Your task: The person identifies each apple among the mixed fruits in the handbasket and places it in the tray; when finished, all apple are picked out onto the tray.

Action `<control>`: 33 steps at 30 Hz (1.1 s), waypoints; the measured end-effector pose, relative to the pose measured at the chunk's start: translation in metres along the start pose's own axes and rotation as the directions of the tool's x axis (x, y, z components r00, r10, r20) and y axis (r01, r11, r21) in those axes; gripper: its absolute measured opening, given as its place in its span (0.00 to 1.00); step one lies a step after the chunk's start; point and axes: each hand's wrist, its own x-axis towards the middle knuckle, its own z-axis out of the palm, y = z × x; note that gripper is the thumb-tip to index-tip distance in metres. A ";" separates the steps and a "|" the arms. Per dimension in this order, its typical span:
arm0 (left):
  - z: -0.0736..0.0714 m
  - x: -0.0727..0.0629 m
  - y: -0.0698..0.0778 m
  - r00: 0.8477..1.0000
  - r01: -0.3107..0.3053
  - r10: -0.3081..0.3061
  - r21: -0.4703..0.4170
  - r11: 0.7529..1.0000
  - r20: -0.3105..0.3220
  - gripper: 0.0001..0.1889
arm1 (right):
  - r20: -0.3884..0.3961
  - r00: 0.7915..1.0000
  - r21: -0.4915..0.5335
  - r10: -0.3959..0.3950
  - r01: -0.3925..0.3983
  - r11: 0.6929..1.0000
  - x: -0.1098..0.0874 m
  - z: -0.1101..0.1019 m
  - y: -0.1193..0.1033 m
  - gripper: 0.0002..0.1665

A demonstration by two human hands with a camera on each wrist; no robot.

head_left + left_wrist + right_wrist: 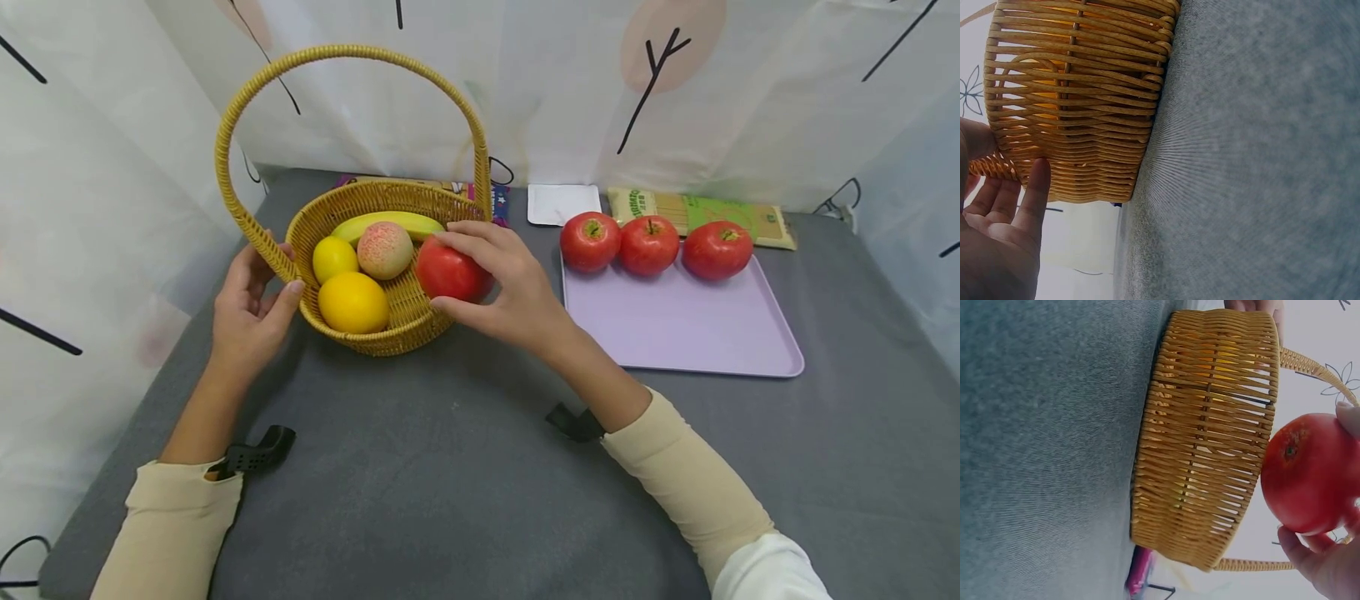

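A yellow wicker basket point(397, 340) with a tall arched handle stands on the grey table. My left hand point(251, 321) grips its left rim at the foot of the handle, thumb on the near side. In the basket lie a banana point(405, 222), a peach point(385, 250), a lemon point(334, 259) and a larger orange-yellow fruit point(354, 303). My right hand point(517, 287) holds a red tomato point(452, 272) between thumb and fingers over the basket's right rim. The right wrist view shows this tomato point(1307, 475) at rim height, its round scar facing the camera.
Right of the basket, a lilac tray point(675, 329) bears three red tomatoes point(649, 246) along its far edge. Behind it lie a noodle packet point(750, 221) and a white square item point(562, 202). A purple packet point(499, 204) lies behind the basket, before a patterned curtain point(555, 100).
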 end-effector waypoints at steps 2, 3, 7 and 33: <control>0.000 -0.001 -0.001 1.000 -0.001 0.001 0.002 1.000 -0.003 0.33 | 0.017 0.999 0.001 -0.033 0.033 0.999 -0.001 0.000 0.001 0.36; -0.001 -0.001 -0.001 1.000 -0.004 0.004 -0.006 1.000 0.000 0.33 | 0.024 0.998 0.005 -0.057 0.057 0.998 -0.002 0.001 0.001 0.36; -0.003 -0.003 -0.007 1.000 -0.014 0.014 -0.044 0.999 -0.003 0.33 | 0.040 0.986 0.011 -0.162 0.162 0.987 -0.004 0.003 0.006 0.36; -0.002 -0.001 -0.007 1.000 -0.011 0.010 -0.064 0.998 -0.008 0.33 | 0.058 0.998 -0.195 -0.013 0.024 0.981 -0.044 -0.044 0.025 0.47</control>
